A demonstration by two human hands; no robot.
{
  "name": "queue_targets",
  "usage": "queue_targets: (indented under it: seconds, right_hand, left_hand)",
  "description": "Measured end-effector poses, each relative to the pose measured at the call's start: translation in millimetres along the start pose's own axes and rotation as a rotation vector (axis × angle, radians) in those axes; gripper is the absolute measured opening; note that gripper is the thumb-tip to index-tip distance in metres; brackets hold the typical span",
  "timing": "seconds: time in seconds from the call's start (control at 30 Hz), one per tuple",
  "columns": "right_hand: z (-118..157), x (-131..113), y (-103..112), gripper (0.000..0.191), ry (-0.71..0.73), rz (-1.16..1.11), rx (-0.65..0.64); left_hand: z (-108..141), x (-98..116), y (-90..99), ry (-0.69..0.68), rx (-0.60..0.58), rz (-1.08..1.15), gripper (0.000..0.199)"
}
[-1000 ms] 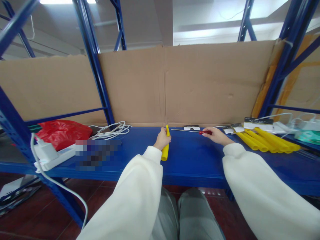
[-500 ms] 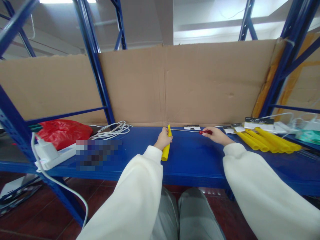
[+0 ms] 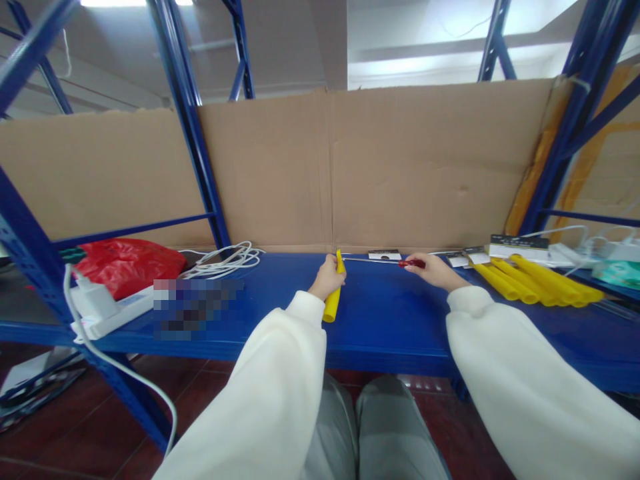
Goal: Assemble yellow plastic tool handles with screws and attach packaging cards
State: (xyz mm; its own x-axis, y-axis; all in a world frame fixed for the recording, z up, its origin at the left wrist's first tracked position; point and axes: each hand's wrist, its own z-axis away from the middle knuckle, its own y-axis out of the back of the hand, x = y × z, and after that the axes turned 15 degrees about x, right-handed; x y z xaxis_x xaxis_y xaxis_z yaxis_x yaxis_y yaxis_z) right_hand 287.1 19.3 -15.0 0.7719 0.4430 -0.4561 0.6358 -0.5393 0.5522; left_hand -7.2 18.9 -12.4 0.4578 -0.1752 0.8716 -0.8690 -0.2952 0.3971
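Observation:
My left hand (image 3: 327, 276) is closed around a yellow tube (image 3: 332, 306), which stands tilted over the blue shelf (image 3: 390, 327). In my right hand (image 3: 434, 271) is a screwdriver (image 3: 411, 264) with a red and dark handle, held level. Its long thin shaft points left and its tip meets the upper part of the yellow tube; the exact contact is too small to make out. Behind the shaft lies a small black and white card (image 3: 385, 255). Several more yellow tubes (image 3: 537, 283) lie side by side to the right of my right hand.
At the left are a red plastic bag (image 3: 131, 267), a coiled white cable (image 3: 227, 261) and a white power strip (image 3: 123, 313) with a plug. A black and white package (image 3: 519, 246) lies behind the tubes. Cardboard (image 3: 400, 167) and blue posts (image 3: 193, 133) stand around the shelf.

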Motion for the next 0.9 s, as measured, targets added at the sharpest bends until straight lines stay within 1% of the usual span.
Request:
queue_targets:
  seconds: [0.13, 0.3, 0.57, 0.9]
  right_hand:
    - [0.0, -1.8, 0.0, 0.018, -0.002, 0.007, 0.007]
    - [-0.6, 2.8, -0.6, 0.017, -0.003, 0.014, 0.015]
    - [0.5, 1.4, 0.2, 0.02, -0.005, 0.003, 0.005]
    - [-0.1, 0.4, -0.7, 0.018, -0.012, -0.016, 0.0]
  left_hand:
    - [1.2, 1.2, 0.0, 0.008, 0.01, -0.005, 0.032]
    - [0.4, 0.4, 0.1, 0.027, 0.028, 0.005, 0.04]
    - [1.4, 2.8, 0.4, 0.04, 0.045, -0.014, 0.038]
    - [2.0, 3.5, 1.9, 0.038, 0.028, -0.016, 0.036]
